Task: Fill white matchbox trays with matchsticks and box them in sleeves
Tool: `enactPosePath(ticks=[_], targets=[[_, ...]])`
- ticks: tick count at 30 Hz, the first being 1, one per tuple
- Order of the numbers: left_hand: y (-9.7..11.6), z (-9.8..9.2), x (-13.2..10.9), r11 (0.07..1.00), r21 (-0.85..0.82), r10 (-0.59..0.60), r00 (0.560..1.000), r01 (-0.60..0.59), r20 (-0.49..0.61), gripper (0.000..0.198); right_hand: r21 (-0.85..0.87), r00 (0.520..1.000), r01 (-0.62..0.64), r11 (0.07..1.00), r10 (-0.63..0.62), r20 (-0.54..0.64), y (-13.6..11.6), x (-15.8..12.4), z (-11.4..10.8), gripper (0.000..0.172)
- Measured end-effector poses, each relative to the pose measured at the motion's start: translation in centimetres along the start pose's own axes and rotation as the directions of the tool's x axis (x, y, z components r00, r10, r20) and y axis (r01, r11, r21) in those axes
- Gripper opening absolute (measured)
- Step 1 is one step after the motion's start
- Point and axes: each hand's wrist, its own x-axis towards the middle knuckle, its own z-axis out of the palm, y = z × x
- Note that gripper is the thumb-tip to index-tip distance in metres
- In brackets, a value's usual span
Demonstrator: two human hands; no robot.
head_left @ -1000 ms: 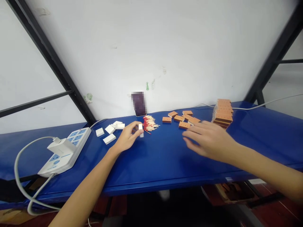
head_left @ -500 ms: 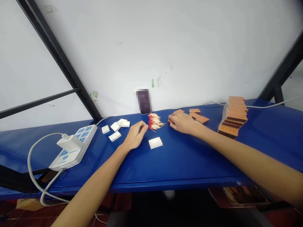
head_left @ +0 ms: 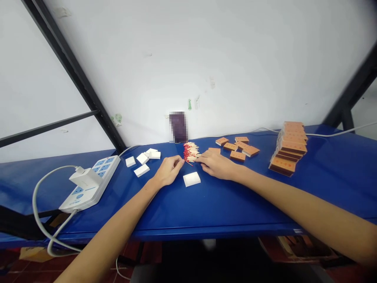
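Observation:
A pile of red-tipped matches (head_left: 192, 151) lies on the blue table, heads toward the left. At its left front corner is my left hand (head_left: 169, 169), thumb and fingers drawn together beside the match heads; whatever is between them is too small to make out. My right hand (head_left: 217, 164) rests palm down on the other side, its outstretched index finger touching the bare ends of the matches. In front of the pile, between both hands, sits a white matchbox tray (head_left: 191, 179). An orange matchbox sleeve (head_left: 214, 150) lies just behind my right hand.
Several white trays (head_left: 142, 169) lie at the left, beside a power strip (head_left: 91, 188) with a charger and cable. Several orange matchboxes (head_left: 249, 151) are scattered at the right, near a tall leaning stack (head_left: 290, 147). A blurred dark object (head_left: 179, 127) leans on the wall.
My right hand has moved left from the orange matchboxes to the match ends, uncovering boxes it had hidden. My left hand has stayed by the match heads.

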Motion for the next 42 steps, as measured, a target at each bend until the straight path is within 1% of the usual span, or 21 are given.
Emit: enactPosePath(ticks=[3, 4, 7, 10, 13, 16, 19, 22, 24, 26, 27, 30, 33, 35, 38, 40, 42], targets=[[-0.3, 0.0, 0.1, 0.999, 0.041, 0.035, 0.999, -0.035, 0.010, 0.022, 0.032, 1.000, -0.011, 0.999, 0.011, 0.003, 0.1, -0.1, -0.1, 0.031], [-0.4, 0.0, 0.1, 0.997, 0.053, 0.053, 0.998, -0.054, 0.023, 0.021, 0.033, 1.000, -0.018, 0.999, 0.019, -0.004, 0.2, -0.1, -0.1, 0.030], [-0.7, 0.0, 0.2, 0.994, 0.067, 0.082, 0.993, -0.088, 0.086, 0.027, -0.008, 0.998, -0.052, 0.999, 0.051, -0.020, 0.4, 0.0, -0.3, 0.028], [-0.8, 0.0, 0.2, 0.987, 0.109, 0.104, 0.985, -0.119, 0.138, 0.032, -0.025, 0.998, -0.061, 0.998, 0.061, -0.007, 0.6, 0.0, -0.4, 0.027], [-0.8, -0.1, 0.2, 0.979, 0.136, 0.124, 0.976, -0.149, 0.176, 0.033, -0.007, 0.999, -0.032, 0.999, 0.032, 0.005, 0.6, 0.0, -0.3, 0.025], [-0.6, -0.2, 0.1, 0.980, 0.138, 0.117, 0.974, -0.145, 0.195, 0.030, 0.002, 1.000, 0.021, 1.000, -0.021, 0.017, 0.5, -0.2, -0.1, 0.025], [-0.5, -0.4, 0.0, 0.982, 0.136, 0.104, 0.978, -0.130, 0.180, 0.024, -0.013, 0.999, 0.046, 0.999, -0.045, 0.024, 0.4, -0.2, -0.1, 0.029], [-0.6, -0.7, -0.1, 0.979, 0.154, 0.109, 0.981, -0.133, 0.160, 0.020, -0.040, 1.000, 0.029, 0.999, -0.029, 0.003, 0.8, -0.4, -0.6, 0.032], [-0.7, -0.9, -0.1, 0.973, 0.183, 0.113, 0.982, -0.141, 0.153, 0.018, -0.060, 0.998, -0.033, 0.998, 0.030, -0.055, 1.3, -0.7, -1.1, 0.033], [-0.7, -1.0, -0.1, 0.968, 0.205, 0.116, 0.982, -0.145, 0.148, 0.018, -0.076, 0.985, -0.130, 0.989, 0.120, -0.124, 2.1, -1.1, -1.5, 0.033], [-0.7, -1.1, -0.1, 0.966, 0.212, 0.118, 0.982, -0.148, 0.145, 0.018, -0.076, 0.978, -0.172, 0.982, 0.161, -0.135, 2.6, -1.3, -1.6, 0.033], [-0.4, -1.1, -0.2, 0.960, 0.227, 0.135, 0.982, -0.163, 0.134, 0.021, -0.041, 0.971, -0.230, 0.972, 0.227, -0.072, 3.9, -1.8, -1.5, 0.030], [-0.2, -1.1, -0.2, 0.956, 0.238, 0.146, 0.981, -0.174, 0.131, 0.020, -0.008, 0.974, -0.226, 0.974, 0.226, -0.015, 4.6, -2.0, -1.2, 0.028], [-0.1, -1.1, -0.2, 0.956, 0.237, 0.147, 0.981, -0.174, 0.130, 0.020, 0.003, 0.974, -0.225, 0.974, 0.225, 0.012, 4.5, -2.0, -1.3, 0.027], [-0.3, -1.1, -0.2, 0.957, 0.230, 0.153, 0.980, -0.178, 0.125, 0.023, -0.023, 0.956, -0.291, 0.956, 0.292, 0.024, 3.7, -1.8, -1.9, 0.024], [-0.5, -1.1, -0.1, 0.955, 0.246, 0.149, 0.984, -0.168, 0.095, 0.029, -0.081, 0.945, -0.326, 0.942, 0.328, 0.002, 2.9, -1.6, -2.4, 0.022], [-0.6, -1.2, -0.1, 0.949, 0.284, 0.133, 0.990, -0.138, 0.035, 0.036, -0.130, 0.951, -0.309, 0.942, 0.307, -0.032, 2.1, -1.5, -2.8, 0.020]])
